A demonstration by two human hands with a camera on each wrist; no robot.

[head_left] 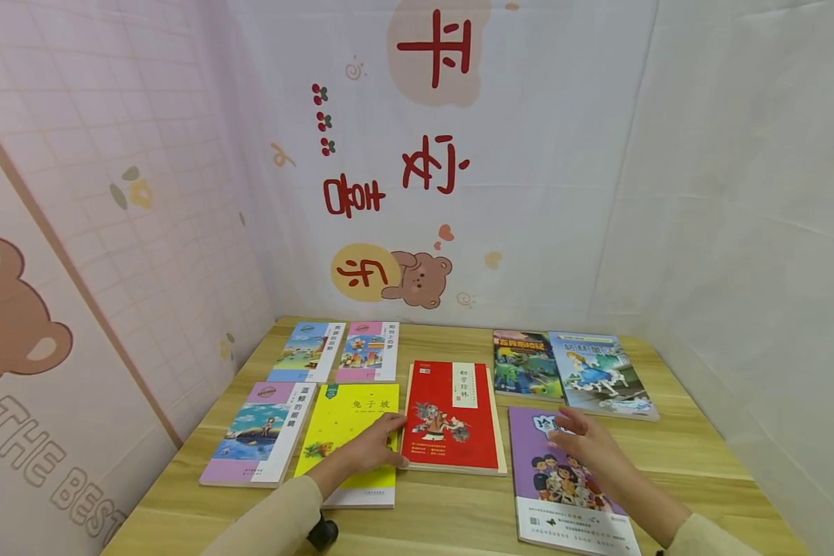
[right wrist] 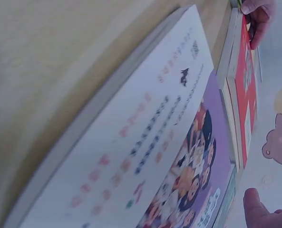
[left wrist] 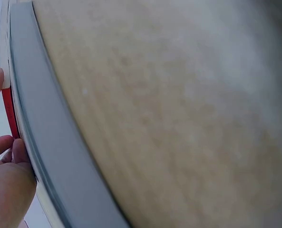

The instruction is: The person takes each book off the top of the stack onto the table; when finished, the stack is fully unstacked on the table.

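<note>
A red book (head_left: 452,417) lies on top of another book, whose pale edge (head_left: 498,432) shows at the right. At the red book's left edge, the fingertips of my left hand (head_left: 370,448) touch it, with the wrist over a yellow book (head_left: 350,401). In the left wrist view, fingers (left wrist: 0,147) meet the red spine (left wrist: 10,111) beside a thick grey edge. My right hand (head_left: 591,448) hovers over a purple book (head_left: 531,471), fingers spread and holding nothing. That book, with cartoon children on its cover, lies slightly turned on the table.
Two small books, blue (head_left: 302,351) and pink (head_left: 368,351), lie at the back left, with a whale-cover book (head_left: 260,432) before them. A green-toned book (head_left: 521,363) and a light-blue book (head_left: 601,371) lie back right. Printed cloth walls (head_left: 542,154) surround the wooden table (head_left: 452,502).
</note>
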